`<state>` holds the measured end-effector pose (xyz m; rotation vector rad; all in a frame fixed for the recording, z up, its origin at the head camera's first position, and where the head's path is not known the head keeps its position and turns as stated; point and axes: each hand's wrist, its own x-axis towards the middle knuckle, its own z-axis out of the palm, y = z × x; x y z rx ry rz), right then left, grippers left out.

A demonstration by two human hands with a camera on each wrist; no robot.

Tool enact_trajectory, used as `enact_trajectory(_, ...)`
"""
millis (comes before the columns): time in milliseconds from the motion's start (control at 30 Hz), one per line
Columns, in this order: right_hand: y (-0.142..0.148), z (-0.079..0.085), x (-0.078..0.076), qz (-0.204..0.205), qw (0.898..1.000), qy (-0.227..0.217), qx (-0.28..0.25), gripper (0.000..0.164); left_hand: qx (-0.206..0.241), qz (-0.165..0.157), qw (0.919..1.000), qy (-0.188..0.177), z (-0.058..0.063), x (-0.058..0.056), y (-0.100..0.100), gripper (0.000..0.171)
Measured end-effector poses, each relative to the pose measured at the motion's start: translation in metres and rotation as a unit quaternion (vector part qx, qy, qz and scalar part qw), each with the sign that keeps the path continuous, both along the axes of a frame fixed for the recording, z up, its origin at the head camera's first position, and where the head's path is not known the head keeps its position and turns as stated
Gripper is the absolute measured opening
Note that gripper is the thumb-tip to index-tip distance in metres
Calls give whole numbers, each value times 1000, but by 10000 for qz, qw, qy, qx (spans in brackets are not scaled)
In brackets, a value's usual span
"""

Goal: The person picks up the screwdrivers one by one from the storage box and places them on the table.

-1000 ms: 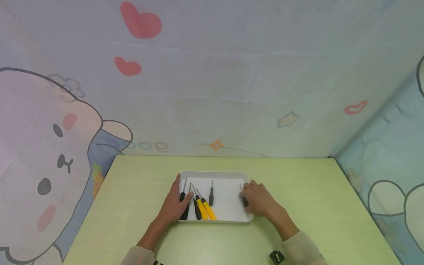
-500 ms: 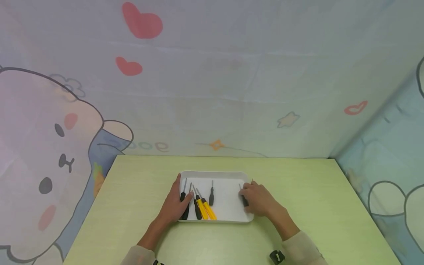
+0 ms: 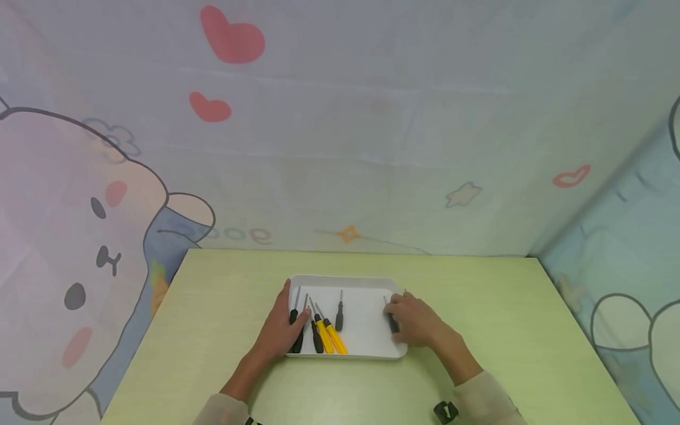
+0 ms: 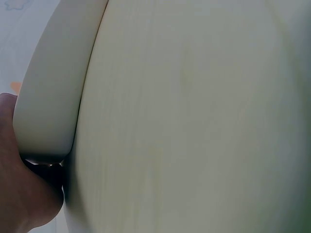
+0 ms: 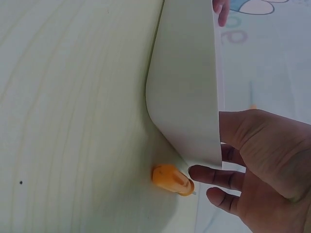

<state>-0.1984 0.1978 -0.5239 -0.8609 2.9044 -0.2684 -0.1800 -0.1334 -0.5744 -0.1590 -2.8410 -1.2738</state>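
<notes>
- Head view: we see a shallow white rectangular tray with rounded corners (image 3: 366,345) in the lower centre of the frame, resting on a pale yellow-green wood-grain table (image 3: 212,319).
- Our left hand (image 3: 280,330) clasps the tray's left end, partly closed, its thumb reaching inside over the screwdrivers there; the left wrist view hides most of its fingers.
- Our right hand (image 3: 417,320) is half closed over the tray's right end, and in the right wrist view we find some fingers outside the wall while the thumb crosses the rim. A black-handled screwdriver (image 3: 392,323) lies at its fingers inside the tray; we cannot tell whether they pinch it too.
- Towards the tray's left side we count three black-handled screwdrivers (image 3: 317,341) and two yellow-and-black-handled screwdrivers (image 3: 336,338), shafts pointing to the top of the frame. One small dark grey screwdriver (image 3: 339,319) lies apart, right of that group.
- At lower centre of the right wrist view, an orange-handled tool (image 5: 170,178) lies on the table outside the tray, near our right fingertips.
- Behind the table we see a pale cloth backdrop (image 3: 372,118) printed with red hearts, and a cartoon animal (image 3: 48,236) fills the left of the head view.
</notes>
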Motion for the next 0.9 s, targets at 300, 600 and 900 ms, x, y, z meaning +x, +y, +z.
enact_trajectory(300,2,3,2,78,9998,-34,-170,43,38,38,10000,-8,2,1,1,86)
enact_trajectory(600,3,4,4,-33,9990,-164,-409,44,65,-7,10000,-26,2,0,0,87)
enact_trajectory(900,4,8,5,-205,9970,-350,-656,45,64,-30,9999,-114,-1,-2,-1,86)
